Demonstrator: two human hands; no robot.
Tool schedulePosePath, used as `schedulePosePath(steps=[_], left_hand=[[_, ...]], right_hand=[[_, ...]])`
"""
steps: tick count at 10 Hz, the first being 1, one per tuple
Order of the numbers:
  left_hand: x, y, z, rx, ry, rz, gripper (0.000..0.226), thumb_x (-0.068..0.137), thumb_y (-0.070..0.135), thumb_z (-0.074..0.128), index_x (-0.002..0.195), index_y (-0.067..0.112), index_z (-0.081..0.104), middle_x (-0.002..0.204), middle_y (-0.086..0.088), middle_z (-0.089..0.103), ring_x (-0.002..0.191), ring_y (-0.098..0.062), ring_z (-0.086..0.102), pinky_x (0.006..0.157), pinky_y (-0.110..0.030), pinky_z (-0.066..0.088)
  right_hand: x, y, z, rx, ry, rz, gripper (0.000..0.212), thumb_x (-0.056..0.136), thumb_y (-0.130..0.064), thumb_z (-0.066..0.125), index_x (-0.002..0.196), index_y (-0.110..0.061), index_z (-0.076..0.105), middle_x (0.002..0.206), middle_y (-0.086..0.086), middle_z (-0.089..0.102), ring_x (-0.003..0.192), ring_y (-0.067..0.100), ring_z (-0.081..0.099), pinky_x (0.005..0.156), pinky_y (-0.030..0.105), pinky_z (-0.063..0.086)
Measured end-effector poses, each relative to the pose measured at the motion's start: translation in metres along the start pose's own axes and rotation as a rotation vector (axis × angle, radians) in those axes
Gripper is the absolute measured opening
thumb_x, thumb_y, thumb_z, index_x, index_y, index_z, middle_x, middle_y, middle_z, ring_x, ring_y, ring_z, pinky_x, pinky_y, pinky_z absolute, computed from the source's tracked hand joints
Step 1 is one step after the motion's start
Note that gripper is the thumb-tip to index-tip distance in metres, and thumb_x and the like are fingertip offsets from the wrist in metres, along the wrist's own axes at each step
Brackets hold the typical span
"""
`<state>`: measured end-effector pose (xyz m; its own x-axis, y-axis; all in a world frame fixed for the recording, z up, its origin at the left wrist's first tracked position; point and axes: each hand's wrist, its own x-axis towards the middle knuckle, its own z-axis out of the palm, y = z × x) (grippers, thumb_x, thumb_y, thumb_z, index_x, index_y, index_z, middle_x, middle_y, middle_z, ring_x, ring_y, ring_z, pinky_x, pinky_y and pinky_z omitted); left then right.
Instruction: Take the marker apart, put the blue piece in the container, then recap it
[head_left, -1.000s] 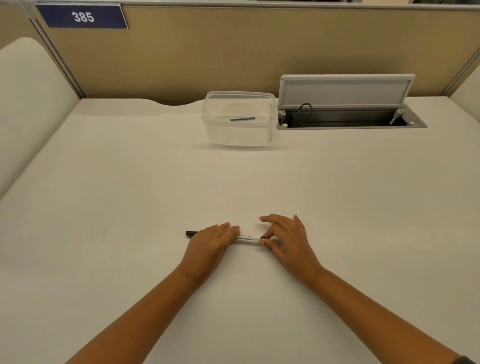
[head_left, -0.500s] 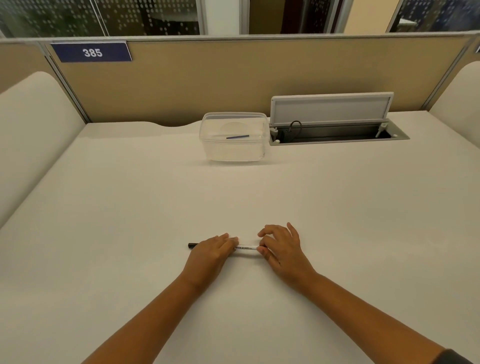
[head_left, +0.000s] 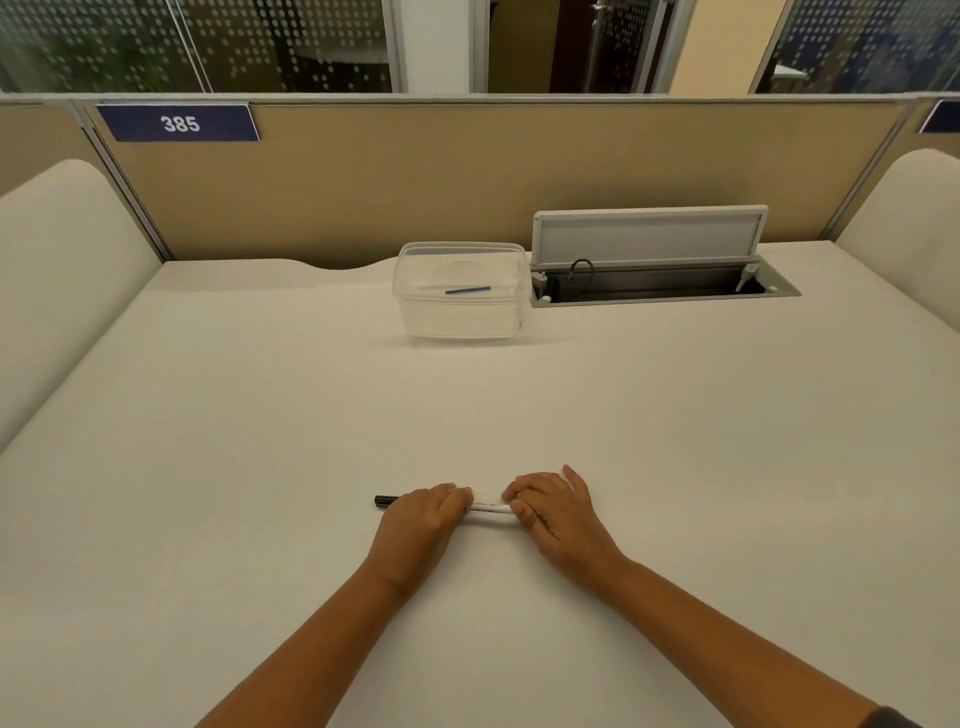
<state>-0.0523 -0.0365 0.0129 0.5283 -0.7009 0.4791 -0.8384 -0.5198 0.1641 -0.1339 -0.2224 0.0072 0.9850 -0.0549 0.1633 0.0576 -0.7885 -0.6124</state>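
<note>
Marker (head_left: 488, 507) btwn both hands, palms-down

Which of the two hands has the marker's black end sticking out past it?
The left hand: the white marker pokes its black end out beyond it, while the right hand covers the other end.

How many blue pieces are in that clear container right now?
1. A single thin blue piece lies inside the clear container at the far side of the desk. Nothing else shows through its walls.

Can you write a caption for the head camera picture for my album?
Both hands, left hand and right hand, grip a white marker on the table, blue piece inside the clear plastic container.
</note>
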Motion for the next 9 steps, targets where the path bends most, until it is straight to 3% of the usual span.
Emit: schedulePosePath(steps=[1,3,4,5,6,7,8,9], left_hand=[[-0.0002,0.0,0.0017,-0.017,0.034,-0.042,0.034,0.049,-0.004,0.084,0.075,0.01,0.066,0.058,-0.001,0.062,0.046,-0.02,0.057,0.039,-0.02,0.042],[-0.0036,-0.0008,0.0042,-0.015,0.055,-0.051,0.04,0.05,-0.004,0.085,0.083,0.01,0.068,0.068,-0.003,0.069,0.055,-0.022,0.064,0.045,-0.024,0.051],[-0.0015,-0.0021,0.0048,0.031,0.08,-0.014,0.038,0.058,0.002,0.085,0.092,0.007,0.07,0.099,-0.01,0.073,0.089,-0.029,0.07,0.077,-0.046,0.055],[0.0032,-0.0046,0.0029,0.111,0.052,-0.085,0.046,0.072,0.025,0.074,0.114,0.008,0.064,0.128,-0.013,0.058,0.117,-0.032,0.054,0.095,-0.055,0.039],[0.0045,-0.0029,0.0029,0.125,0.016,-0.187,0.055,0.074,0.03,0.072,0.123,0.009,0.057,0.135,-0.014,0.052,0.122,-0.034,0.049,0.097,-0.055,0.037],[0.0054,-0.0016,0.003,0.092,-0.02,-0.245,0.055,0.071,0.027,0.077,0.12,0.008,0.059,0.134,-0.015,0.052,0.12,-0.035,0.051,0.094,-0.055,0.04],[0.0038,-0.0036,0.0078,0.089,-0.033,-0.255,0.048,0.075,0.029,0.071,0.117,0.007,0.062,0.13,-0.014,0.056,0.117,-0.034,0.054,0.092,-0.053,0.043],[0.0027,-0.0034,0.0113,0.004,-0.097,-0.304,0.05,0.084,0.032,0.064,0.126,0.008,0.055,0.137,-0.011,0.05,0.126,-0.031,0.047,0.101,-0.048,0.037]], right_hand=[[-0.0002,-0.0014,0.0004,-0.076,0.003,0.003,0.027,0.097,-0.037,0.034,0.095,-0.022,0.056,0.104,-0.013,0.055,0.104,0.003,0.048,0.115,0.039,0.008],[-0.0047,-0.007,0.0004,-0.216,0.193,-0.056,0.03,0.093,-0.04,0.038,0.092,-0.019,0.06,0.092,-0.008,0.062,0.087,0.011,0.059,0.109,0.038,0.021],[-0.0051,-0.0077,-0.0013,-0.264,0.252,-0.068,0.029,0.092,-0.04,0.041,0.084,-0.021,0.06,0.085,-0.011,0.061,0.08,0.008,0.059,0.106,0.034,0.019],[-0.0055,-0.0071,0.0,-0.312,0.289,-0.024,0.029,0.091,-0.041,0.042,0.078,-0.021,0.058,0.079,-0.011,0.059,0.075,0.009,0.058,0.104,0.038,0.026],[-0.0063,-0.0093,0.0012,-0.368,0.271,0.007,0.029,0.087,-0.044,0.045,0.072,-0.022,0.056,0.077,-0.011,0.057,0.072,0.01,0.055,0.103,0.045,0.032],[-0.0077,-0.0082,0.003,-0.443,0.213,-0.036,0.034,0.084,-0.051,0.049,0.065,-0.023,0.052,0.079,-0.01,0.056,0.075,0.01,0.054,0.104,0.046,0.03],[-0.0069,-0.0061,0.0034,-0.407,0.176,-0.03,0.042,0.085,-0.059,0.041,0.066,-0.023,0.052,0.082,-0.01,0.055,0.081,0.01,0.052,0.108,0.041,0.019],[-0.0074,-0.0018,0.0035,-0.297,0.257,0.078,0.031,0.093,-0.046,0.039,0.087,-0.021,0.057,0.092,-0.008,0.059,0.092,0.013,0.056,0.111,0.04,0.017]])
